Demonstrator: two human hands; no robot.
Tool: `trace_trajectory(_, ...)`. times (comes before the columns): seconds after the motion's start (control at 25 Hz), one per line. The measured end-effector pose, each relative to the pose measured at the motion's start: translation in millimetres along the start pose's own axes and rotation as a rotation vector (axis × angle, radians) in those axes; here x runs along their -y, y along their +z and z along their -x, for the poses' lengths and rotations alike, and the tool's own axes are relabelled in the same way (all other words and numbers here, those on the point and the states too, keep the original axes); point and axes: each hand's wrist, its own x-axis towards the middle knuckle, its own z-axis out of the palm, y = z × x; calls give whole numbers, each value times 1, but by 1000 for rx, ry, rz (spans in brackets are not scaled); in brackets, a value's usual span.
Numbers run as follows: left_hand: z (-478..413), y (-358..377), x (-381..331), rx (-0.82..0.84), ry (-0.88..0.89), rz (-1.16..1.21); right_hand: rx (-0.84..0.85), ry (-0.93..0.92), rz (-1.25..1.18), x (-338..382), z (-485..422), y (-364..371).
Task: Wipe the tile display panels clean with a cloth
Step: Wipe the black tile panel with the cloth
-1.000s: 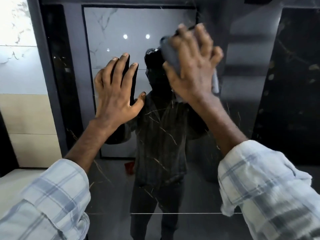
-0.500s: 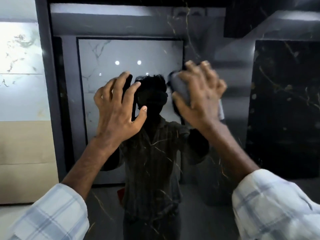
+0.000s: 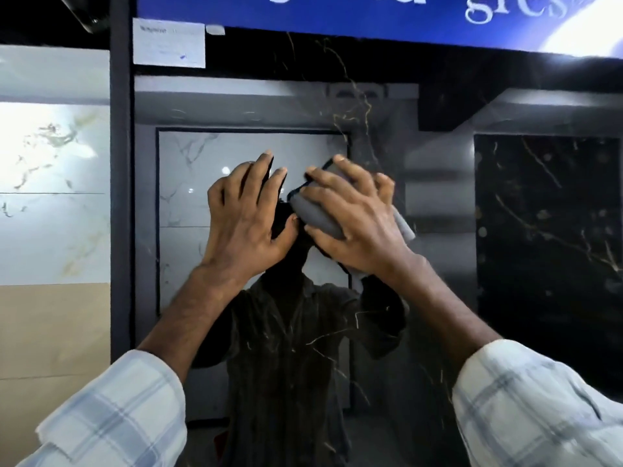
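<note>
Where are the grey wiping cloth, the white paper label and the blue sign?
Grey wiping cloth (image 3: 315,215): head view, on its bare fold between the two hands.
White paper label (image 3: 168,42): head view, on its middle.
Blue sign with white letters (image 3: 337,11): head view, on its plain blue part.
</note>
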Motion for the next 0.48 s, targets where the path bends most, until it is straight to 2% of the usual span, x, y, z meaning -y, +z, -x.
trace_trajectory(0.04, 1, 1, 1, -2, 8, 2, 6, -76, 11, -6, -4, 0)
trace_trajectory(0.08, -1, 1, 3, -11, 12, 13, -25, -52, 12, -21, -15, -4)
trace_trajectory(0.2, -16, -3, 9, -42, 12, 44, -111, 402, -81, -59, -60, -24)
trace_trajectory(0.24, -23, -4, 11, -51, 3, 42, -106, 480, -91, -60, -71, -26)
trace_trajectory(0.28, -32, -5, 12, -65, -12, 42, -93, 430, -76, -54, -82, -23)
trace_trajectory(0.36, -51, -8, 12, -98, -35, 54, -30, 98, -56, -37, -94, -16)
trace_trajectory(0.4, -61, -10, 12, -103, -40, 56, -27, -12, -64, -38, -102, -17)
trace_trajectory(0.44, -68, -11, 13, -90, -42, 48, -57, -17, -95, -45, -111, -20)
trace_trajectory(0.48, -72, -10, 14, -65, -41, 29, -98, 69, -125, -52, -120, -23)
